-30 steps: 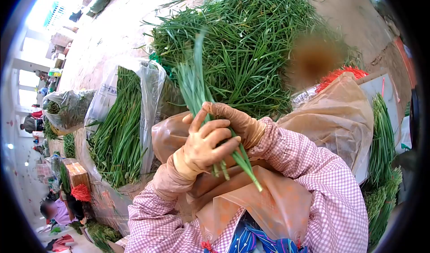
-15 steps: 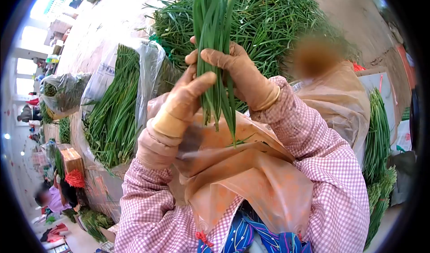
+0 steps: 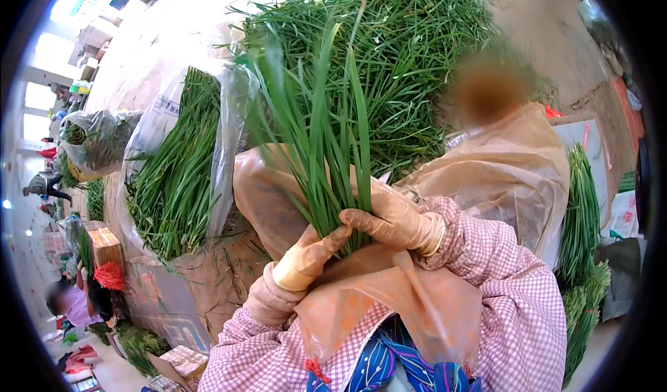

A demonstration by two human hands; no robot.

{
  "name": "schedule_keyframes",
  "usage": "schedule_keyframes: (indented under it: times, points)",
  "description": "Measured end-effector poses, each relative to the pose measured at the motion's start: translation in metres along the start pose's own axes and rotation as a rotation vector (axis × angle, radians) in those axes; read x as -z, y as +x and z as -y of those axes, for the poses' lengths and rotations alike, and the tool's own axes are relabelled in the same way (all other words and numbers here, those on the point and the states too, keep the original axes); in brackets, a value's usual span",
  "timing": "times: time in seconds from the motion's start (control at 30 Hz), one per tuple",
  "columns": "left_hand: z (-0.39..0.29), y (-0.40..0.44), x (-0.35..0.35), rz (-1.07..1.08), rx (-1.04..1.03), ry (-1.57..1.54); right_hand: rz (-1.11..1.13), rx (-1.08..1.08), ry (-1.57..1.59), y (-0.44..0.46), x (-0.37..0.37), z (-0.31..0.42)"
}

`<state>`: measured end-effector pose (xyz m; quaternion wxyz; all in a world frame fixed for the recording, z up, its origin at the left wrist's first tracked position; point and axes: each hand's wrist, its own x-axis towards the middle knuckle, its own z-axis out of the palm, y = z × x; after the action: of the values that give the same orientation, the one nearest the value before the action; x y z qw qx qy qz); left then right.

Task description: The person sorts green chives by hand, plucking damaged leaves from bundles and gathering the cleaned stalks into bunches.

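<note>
A fanned bunch of long green leafy stalks stands up between my gloved hands, in front of my apron. My left hand is closed round the lower end of the bunch from the left side. From the right, my right hand grips the same lower end, its thumb across the stalks. The two hands nearly touch, and the cut ends are hidden behind them. Beyond the bunch lies a big loose heap of the same stalks.
An open plastic bag of stalks lies at the left, a second bag behind it. Tied bundles lie at the right. Far left are a box, red ties and a person in purple.
Both hands have come down towards the apron with the bunch. The leaves now fan out above them, and the hands hold nearer the lower ends.
</note>
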<state>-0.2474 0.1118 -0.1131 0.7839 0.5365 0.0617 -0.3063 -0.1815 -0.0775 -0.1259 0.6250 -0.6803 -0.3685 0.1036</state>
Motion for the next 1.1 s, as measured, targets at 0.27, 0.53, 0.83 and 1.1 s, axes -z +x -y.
schedule_keyframes:
  times: [0.27,0.53,0.83,1.1]
  points:
    - [-0.008,0.012,-0.012,0.109,-0.001,-0.085,0.070,-0.041,0.128,0.020,0.015,0.026]
    - [-0.016,-0.002,0.032,-0.081,0.093,-0.082,0.058,-0.144,0.316,0.020,0.005,0.009]
    - [-0.026,-0.058,0.061,-0.165,0.203,-0.106,-0.153,-0.534,0.788,0.028,0.013,0.032]
    - [-0.004,-0.075,0.070,-0.267,0.111,-0.191,0.092,-0.635,0.269,0.026,0.022,0.009]
